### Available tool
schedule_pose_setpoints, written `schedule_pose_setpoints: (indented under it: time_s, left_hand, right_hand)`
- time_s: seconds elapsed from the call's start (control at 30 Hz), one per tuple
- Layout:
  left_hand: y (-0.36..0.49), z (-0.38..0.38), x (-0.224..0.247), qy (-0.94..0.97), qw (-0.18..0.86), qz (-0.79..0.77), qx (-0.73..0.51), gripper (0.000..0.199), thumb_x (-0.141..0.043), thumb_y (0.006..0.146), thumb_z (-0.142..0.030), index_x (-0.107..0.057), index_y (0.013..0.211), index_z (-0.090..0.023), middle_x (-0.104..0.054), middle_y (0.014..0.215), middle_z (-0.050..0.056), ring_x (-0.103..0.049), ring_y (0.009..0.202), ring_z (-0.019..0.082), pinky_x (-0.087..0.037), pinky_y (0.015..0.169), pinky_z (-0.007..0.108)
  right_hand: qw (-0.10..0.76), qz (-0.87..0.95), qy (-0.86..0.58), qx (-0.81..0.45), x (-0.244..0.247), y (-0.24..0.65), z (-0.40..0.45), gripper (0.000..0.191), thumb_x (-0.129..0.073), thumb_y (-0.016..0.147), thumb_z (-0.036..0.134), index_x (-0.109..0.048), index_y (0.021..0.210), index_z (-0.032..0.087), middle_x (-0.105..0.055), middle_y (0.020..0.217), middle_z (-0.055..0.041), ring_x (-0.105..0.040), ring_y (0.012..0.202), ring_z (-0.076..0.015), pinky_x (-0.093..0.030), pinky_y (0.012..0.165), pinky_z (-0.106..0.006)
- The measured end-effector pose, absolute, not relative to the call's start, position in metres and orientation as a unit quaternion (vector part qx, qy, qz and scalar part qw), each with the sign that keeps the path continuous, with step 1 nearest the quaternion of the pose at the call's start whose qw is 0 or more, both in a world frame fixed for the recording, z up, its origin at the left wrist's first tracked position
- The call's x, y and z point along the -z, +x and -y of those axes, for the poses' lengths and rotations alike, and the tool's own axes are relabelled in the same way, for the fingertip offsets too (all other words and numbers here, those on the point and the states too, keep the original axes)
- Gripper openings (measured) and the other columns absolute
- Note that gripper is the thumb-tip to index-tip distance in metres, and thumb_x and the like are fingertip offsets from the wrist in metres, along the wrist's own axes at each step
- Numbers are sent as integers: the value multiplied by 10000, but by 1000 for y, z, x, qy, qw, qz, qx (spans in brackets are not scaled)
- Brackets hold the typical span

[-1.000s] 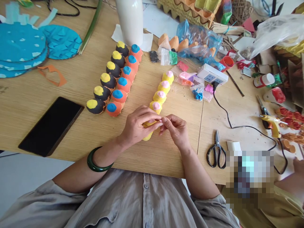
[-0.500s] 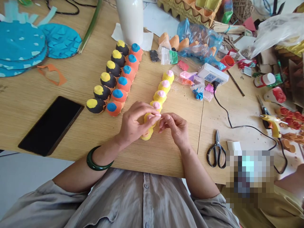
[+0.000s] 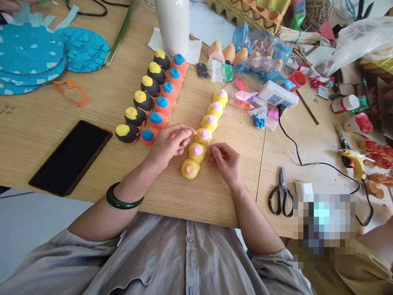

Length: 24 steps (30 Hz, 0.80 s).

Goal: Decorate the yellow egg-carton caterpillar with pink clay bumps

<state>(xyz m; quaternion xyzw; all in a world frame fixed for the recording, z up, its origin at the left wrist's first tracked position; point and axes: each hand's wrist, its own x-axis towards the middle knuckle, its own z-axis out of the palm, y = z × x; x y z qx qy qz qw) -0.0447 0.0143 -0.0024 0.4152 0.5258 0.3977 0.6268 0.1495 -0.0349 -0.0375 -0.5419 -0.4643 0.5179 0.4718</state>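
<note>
A row of yellow-covered cups (image 3: 204, 136) runs up the table. Most carry a pink clay cap, while the nearest cup (image 3: 189, 168) shows a bare orange centre. Just left of the row is my left hand (image 3: 172, 144), thumb and forefinger pinched together, the fingertips close to a pink cap. Right of the row, my right hand (image 3: 226, 163) is curled with its thumb against the forefinger. Whatever lies in either pinch is too small to make out. Beyond my left hand stand black cups with yellow caps (image 3: 135, 116) and orange cups with blue caps (image 3: 162, 105).
A phone (image 3: 71, 157) lies at the left. Scissors (image 3: 281, 192), a glue gun (image 3: 353, 159) and a power strip (image 3: 278, 95) with its cord are at the right. Clay packets (image 3: 244, 98) and a white vase (image 3: 172, 26) stand farther back. Another person's arm (image 3: 376, 237) shows lower right.
My hands have parted: the left moved up and left, off the yellow row. The pale pink bit between their fingertips no longer shows. The second-nearest yellow cup's pink cap is now uncovered.
</note>
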Motion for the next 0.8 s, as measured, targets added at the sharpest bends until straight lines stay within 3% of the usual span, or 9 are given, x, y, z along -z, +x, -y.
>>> schedule_pose_setpoints:
  time_s: [0.13,0.2,0.33,0.47,0.53,0.6,0.7,0.8]
  left_hand:
    - [-55,-15,10,611,436,-590,-297,385,-729,841,-572,-726,890,-190,-559,629,-22,-495,625,154,-391,615,295]
    - [-59,-15,15,656,400,-589,-250,475,-672,872,-672,-718,866,-200,-623,669,-1,-549,667,177,-418,667,317]
    - [-60,-13,20,670,424,-571,-210,560,-654,860,-740,-738,1001,-204,-750,845,39,-652,768,215,-455,720,332]
    - [-53,-10,17,638,465,-559,-251,585,-694,832,-722,-746,1068,-190,-785,949,62,-687,875,239,-488,776,334]
    - [-47,-7,15,611,510,-539,-276,552,-683,850,-704,-751,1021,-184,-782,969,63,-679,883,230,-497,764,323]
    - [-41,-3,13,571,566,-516,-294,515,-661,877,-679,-750,982,-183,-748,889,43,-643,775,196,-477,664,303]
    - [-32,4,11,505,637,-493,-311,435,-673,879,-610,-733,943,-184,-653,727,3,-523,566,138,-362,492,276]
    - [-27,8,10,507,633,-473,-344,377,-794,826,-536,-719,932,-182,-655,720,2,-495,533,115,-340,469,263]
  right_hand:
    - [471,445,-535,-542,40,150,34,392,-785,872,627,-727,880,240,-721,767,-8,-671,610,-145,-590,543,-289]
    - [466,433,-530,-561,40,150,34,398,-805,852,633,-730,901,244,-755,825,-24,-721,687,-165,-625,588,-299]
    - [474,419,-502,-590,38,148,34,391,-850,815,614,-753,920,250,-786,915,-37,-774,834,-199,-685,748,-352]
    - [522,384,-485,-587,36,147,33,341,-896,792,542,-769,912,249,-783,954,-20,-762,845,-177,-679,865,-357]
    - [556,338,-479,-589,35,147,33,339,-922,766,512,-745,893,252,-767,937,-2,-748,837,-160,-669,849,-324]
    - [569,290,-471,-609,34,146,32,378,-924,750,532,-699,870,252,-744,891,10,-736,828,-154,-656,804,-296]
    - [524,271,-457,-666,32,146,31,445,-873,768,621,-657,877,249,-719,825,7,-715,772,-165,-626,718,-296]
    - [493,294,-453,-682,29,147,31,430,-877,751,592,-651,866,245,-690,765,22,-662,695,-154,-578,659,-288]
